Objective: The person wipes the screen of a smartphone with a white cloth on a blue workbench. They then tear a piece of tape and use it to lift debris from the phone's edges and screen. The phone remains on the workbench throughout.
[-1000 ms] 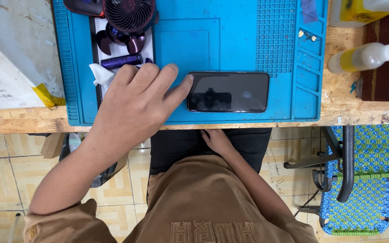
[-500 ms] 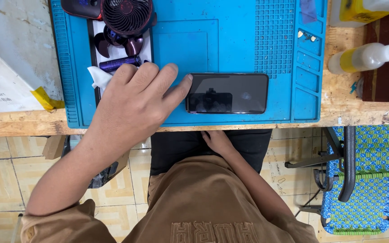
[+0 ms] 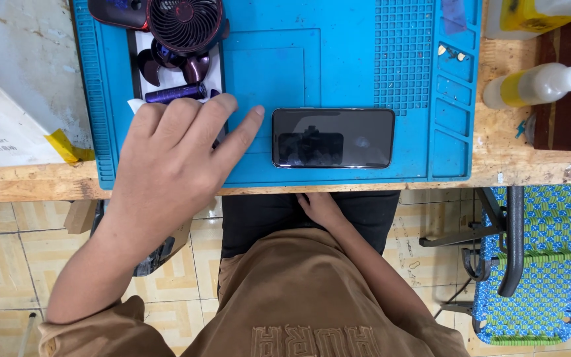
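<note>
Smartphone (image 3: 333,137) is lying screen-up on the blue repair mat (image 3: 358,59), long axis running left-right, just right of your left hand (image 3: 176,155), which is hovering open, fingers spread; your right hand (image 3: 322,208) is resting loosely below the bench (image 3: 536,158).

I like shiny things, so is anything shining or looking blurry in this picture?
Head view: the dark phone screen mirrors a dim shape and a small pale glare spot; the left hand, close to the camera, looks big with slightly soft edges; light falls evenly on the blue mat, with only faint shadows.
</note>
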